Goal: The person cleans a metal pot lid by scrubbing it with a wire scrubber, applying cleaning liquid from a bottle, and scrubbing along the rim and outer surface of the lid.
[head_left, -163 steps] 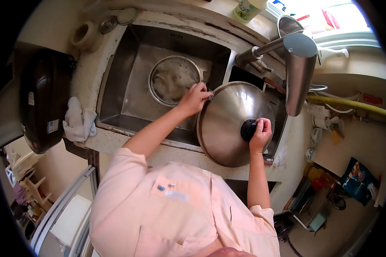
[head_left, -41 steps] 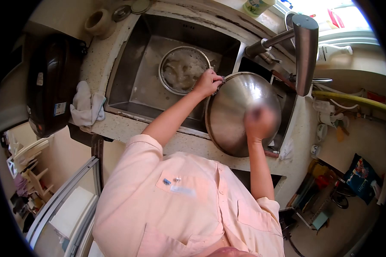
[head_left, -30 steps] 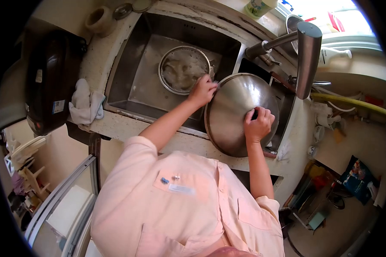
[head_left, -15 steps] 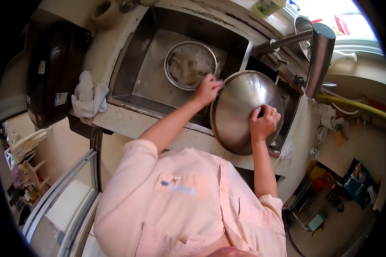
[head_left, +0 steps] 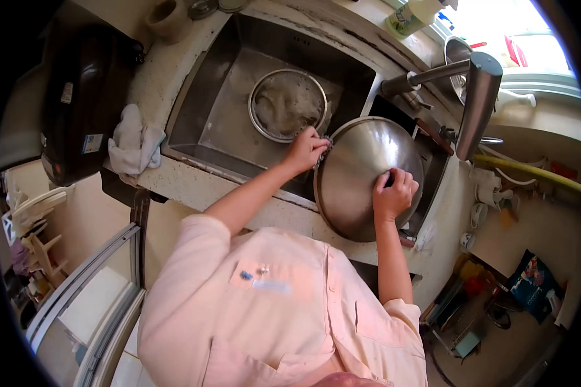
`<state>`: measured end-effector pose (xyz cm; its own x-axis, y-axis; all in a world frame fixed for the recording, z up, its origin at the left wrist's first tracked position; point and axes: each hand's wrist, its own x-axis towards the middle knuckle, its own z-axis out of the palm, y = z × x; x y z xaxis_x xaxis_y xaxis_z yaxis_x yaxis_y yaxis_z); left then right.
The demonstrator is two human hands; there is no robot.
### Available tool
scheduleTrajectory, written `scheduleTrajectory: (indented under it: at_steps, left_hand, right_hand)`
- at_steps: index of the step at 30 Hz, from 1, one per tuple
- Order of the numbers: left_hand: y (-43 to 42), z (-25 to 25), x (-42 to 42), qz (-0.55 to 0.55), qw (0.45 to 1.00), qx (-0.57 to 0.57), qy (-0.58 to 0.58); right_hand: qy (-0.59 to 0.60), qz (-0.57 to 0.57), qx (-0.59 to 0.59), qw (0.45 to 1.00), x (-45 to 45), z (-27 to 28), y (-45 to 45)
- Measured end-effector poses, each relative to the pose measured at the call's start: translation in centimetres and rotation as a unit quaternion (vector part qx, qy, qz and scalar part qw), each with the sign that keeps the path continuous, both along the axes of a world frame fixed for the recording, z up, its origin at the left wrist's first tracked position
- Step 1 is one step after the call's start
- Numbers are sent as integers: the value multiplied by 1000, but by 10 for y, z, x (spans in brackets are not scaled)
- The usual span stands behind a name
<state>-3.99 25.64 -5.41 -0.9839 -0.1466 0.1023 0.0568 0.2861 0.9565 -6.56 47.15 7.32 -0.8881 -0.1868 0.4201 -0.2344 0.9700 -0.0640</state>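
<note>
A large domed metal lid [head_left: 358, 206] is tilted over the right part of the steel sink. My right hand [head_left: 395, 193] grips its dark knob, fingers wrapped round it. At the lid's left rim, my left hand [head_left: 306, 151] is closed on a grey metal scrubber [head_left: 325, 149], which touches the rim. Just beyond my left hand, a round metal bowl [head_left: 287, 105] with cloudy water stands in the sink basin [head_left: 229, 122].
A grey faucet [head_left: 478, 106] reaches over the right side. A white cloth [head_left: 133, 145] lies on the left counter edge beside a dark appliance [head_left: 84, 97]. At the back stand a bottle [head_left: 410, 18] and a stone-like pot [head_left: 168, 20].
Over the last seconds the lid has turned and tilted somewhat in my right hand. My left hand has moved along its left rim with the scrubber. The camera view has shifted.
</note>
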Motion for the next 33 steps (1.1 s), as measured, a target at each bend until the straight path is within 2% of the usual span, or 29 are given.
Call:
scheduleTrajectory:
  at_steps: [2, 5, 8, 9, 12, 16, 17, 20, 21, 24, 25, 28, 29, 32, 33]
  left_hand:
    - [-1, -1, -15, -7, 999, -30, -9]
    - [8, -1, -73, -10, 996, -59, 61]
    - [9, -7, -67, 2, 992, -89, 87]
    - [3, -3, -50, -18, 998, -60, 29]
    - [-2, 0, -32, -25, 999, -41, -1]
    - [16, 12, -82, 25, 997, -73, -1]
    - [15, 15, -79, 7, 993, -112, 21]
    - [-2, 21, -45, -39, 988, -147, -10]
    - [-5, 22, -39, -52, 990, -132, -11]
    - [3, 23, -75, -44, 986, -155, 43]
    - [9, 18, -91, -38, 988, -129, 77]
    - [10, 12, -91, -55, 988, -138, 50]
    - [3, 12, -80, -72, 983, -171, 7]
    - [-5, 21, -66, -78, 992, -95, -26]
    - [0, 18, -78, -61, 992, -112, 20]
  right_hand:
    - [-10, -9, 2, 1000, 4, -1, 2]
    - [-9, 4, 3, 1000, 3, -3, 5]
    - [-11, -1, -3, 1000, 3, -1, 3]
    - [-9, 3, -5, 1000, 2, -1, 4]
    - [-6, 2, -9, 1000, 1, -2, 2]
    - [-18, -7, 5, 1000, 4, -1, 2]
    - [-18, -5, 4, 1000, 3, -1, 3]
    - [-8, 7, -7, 1000, 3, 1, 3]
    - [-10, 3, -7, 1000, 1, 1, 1]
    - [-19, -3, -1, 1000, 4, 2, 1]
    - [-19, -1, -1, 1000, 3, 2, 1]
    - [-16, 6, -5, 1000, 6, 2, 5]
    - [-12, 10, -13, 1000, 4, 0, 4]
    - [-13, 1, -19, 1000, 5, 3, 0]
    - [-18, 0, -8, 1000, 5, 5, -1]
